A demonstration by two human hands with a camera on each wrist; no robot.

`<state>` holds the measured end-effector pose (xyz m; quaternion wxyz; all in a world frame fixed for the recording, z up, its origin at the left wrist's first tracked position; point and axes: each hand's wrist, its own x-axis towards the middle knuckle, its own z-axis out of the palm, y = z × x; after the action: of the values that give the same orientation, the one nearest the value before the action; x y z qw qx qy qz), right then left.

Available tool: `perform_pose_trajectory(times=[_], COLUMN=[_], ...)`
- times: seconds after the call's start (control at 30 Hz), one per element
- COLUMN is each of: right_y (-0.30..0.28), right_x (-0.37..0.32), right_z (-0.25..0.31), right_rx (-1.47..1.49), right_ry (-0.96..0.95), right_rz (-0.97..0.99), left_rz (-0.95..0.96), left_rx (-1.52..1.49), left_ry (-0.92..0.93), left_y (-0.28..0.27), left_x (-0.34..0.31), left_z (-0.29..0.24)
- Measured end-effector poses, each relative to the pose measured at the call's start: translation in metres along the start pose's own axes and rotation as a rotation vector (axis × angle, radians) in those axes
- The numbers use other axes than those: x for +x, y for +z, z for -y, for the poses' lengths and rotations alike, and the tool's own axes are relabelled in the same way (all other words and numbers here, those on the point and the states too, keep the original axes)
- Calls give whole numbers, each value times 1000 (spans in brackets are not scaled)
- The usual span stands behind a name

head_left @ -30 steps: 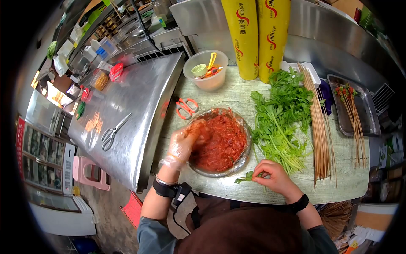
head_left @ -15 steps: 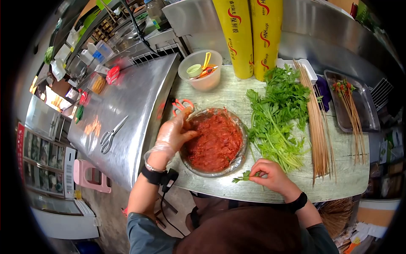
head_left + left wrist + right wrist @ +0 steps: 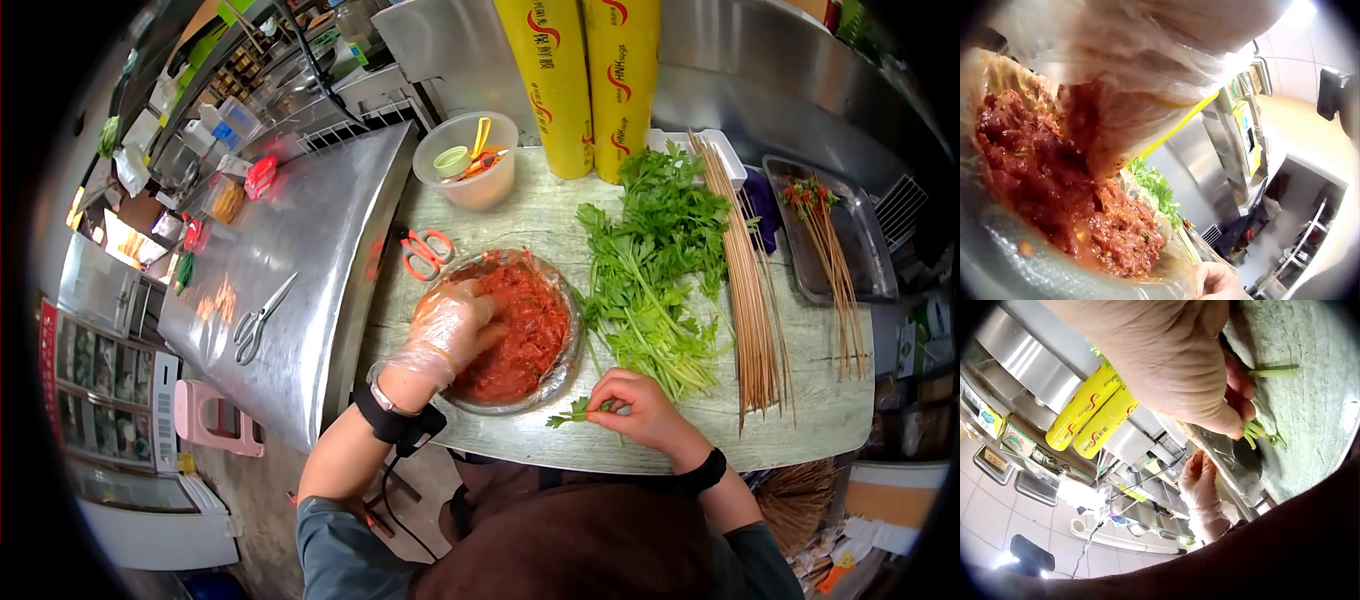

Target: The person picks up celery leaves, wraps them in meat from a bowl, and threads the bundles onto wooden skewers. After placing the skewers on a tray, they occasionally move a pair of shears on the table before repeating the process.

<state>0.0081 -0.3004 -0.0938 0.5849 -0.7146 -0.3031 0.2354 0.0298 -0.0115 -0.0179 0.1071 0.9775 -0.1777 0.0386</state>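
Red meat mix (image 3: 528, 335) under gloved left hand (image 3: 455, 325)

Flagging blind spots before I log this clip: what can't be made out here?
Left hand: fingertips sunk in the red mixture, head and left wrist views; grip unclear.
Herb sprig: stem mostly covered by the right hand, head and right wrist views.
Clear tub: contents too small, head view.

Left hand (image 3: 450, 325): gloved fingertips sunk in the red mix (image 3: 530, 320), out of sight; grip can't be judged. In the left wrist view the glove is a close blur. Right hand (image 3: 640, 405) pinches the green sprig (image 3: 568, 413), stalk end hidden under its fingers. 2 yellow rolls (image 3: 555, 90) cut off by the top edge. Contents of the plastic tub (image 3: 470, 185) too small to name.
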Motion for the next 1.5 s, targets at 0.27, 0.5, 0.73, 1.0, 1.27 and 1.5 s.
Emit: perform_pose_trajectory(times=[0.27, 0.5, 0.73, 1.0, 1.27, 1.5], right_y=[-2, 0, -1, 0, 0, 1], right_x=[0, -1, 1, 1, 2, 1], right_z=[5, 0, 3, 2, 2, 2], right_rx=[13, 20, -3, 5, -3, 8], right_ry=[-3, -9, 9, 16, 4, 8], right_rz=[3, -1, 4, -6, -3, -10], left_rz=[33, 16, 80, 4, -83, -30], left_rx=[61, -493, -500, 31, 80, 36], left_ry=[53, -280, -467, -233, -255, 59], left_y=[-1, -2, -5, -14, -30, -4], left_x=[11, -1, -30, -42, -41, -35], left_z=[-2, 29, 46, 35, 23, 40])
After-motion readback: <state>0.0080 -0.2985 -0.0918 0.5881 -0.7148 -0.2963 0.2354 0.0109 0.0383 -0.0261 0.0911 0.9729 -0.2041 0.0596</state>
